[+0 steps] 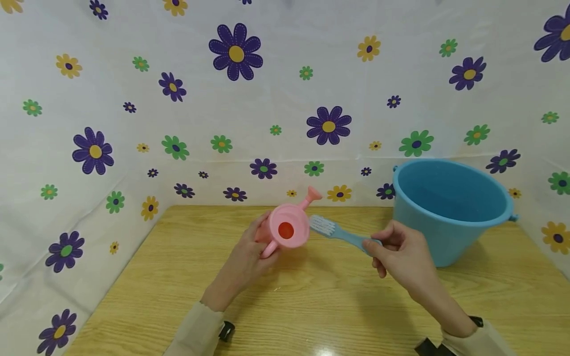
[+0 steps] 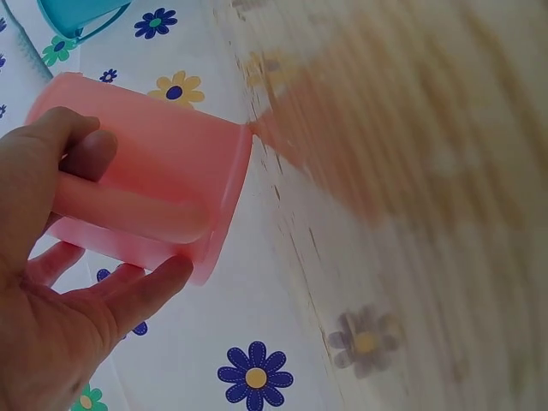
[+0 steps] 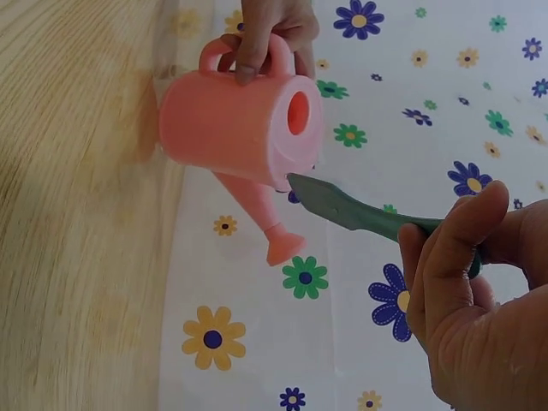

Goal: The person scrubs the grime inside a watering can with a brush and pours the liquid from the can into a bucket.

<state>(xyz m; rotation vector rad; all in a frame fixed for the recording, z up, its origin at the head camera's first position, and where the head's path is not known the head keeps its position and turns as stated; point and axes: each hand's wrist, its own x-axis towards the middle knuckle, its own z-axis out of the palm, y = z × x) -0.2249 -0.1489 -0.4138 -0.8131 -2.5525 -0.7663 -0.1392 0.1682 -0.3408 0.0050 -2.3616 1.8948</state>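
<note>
My left hand [image 1: 247, 254] grips a pink toy watering can [image 1: 290, 217] by its handle and side. The can's round opening, orange-red inside, faces up toward the head camera, and its spout [image 3: 248, 205] points away. Its base is close to the tabletop; whether it touches I cannot tell. Between thumb and fingers, my right hand [image 1: 403, 252] pinches the handle of a blue brush [image 1: 352, 238]. White bristles [image 1: 322, 226] on the brush head are right beside the can's rim, on its right. From the right wrist, the smooth back of the brush head shows.
A large blue bucket [image 1: 445, 247] stands on the wooden table [image 1: 178, 287] at the right, just beyond my right hand. White flower-printed cloth [image 1: 276, 99] rises behind the table and along both sides.
</note>
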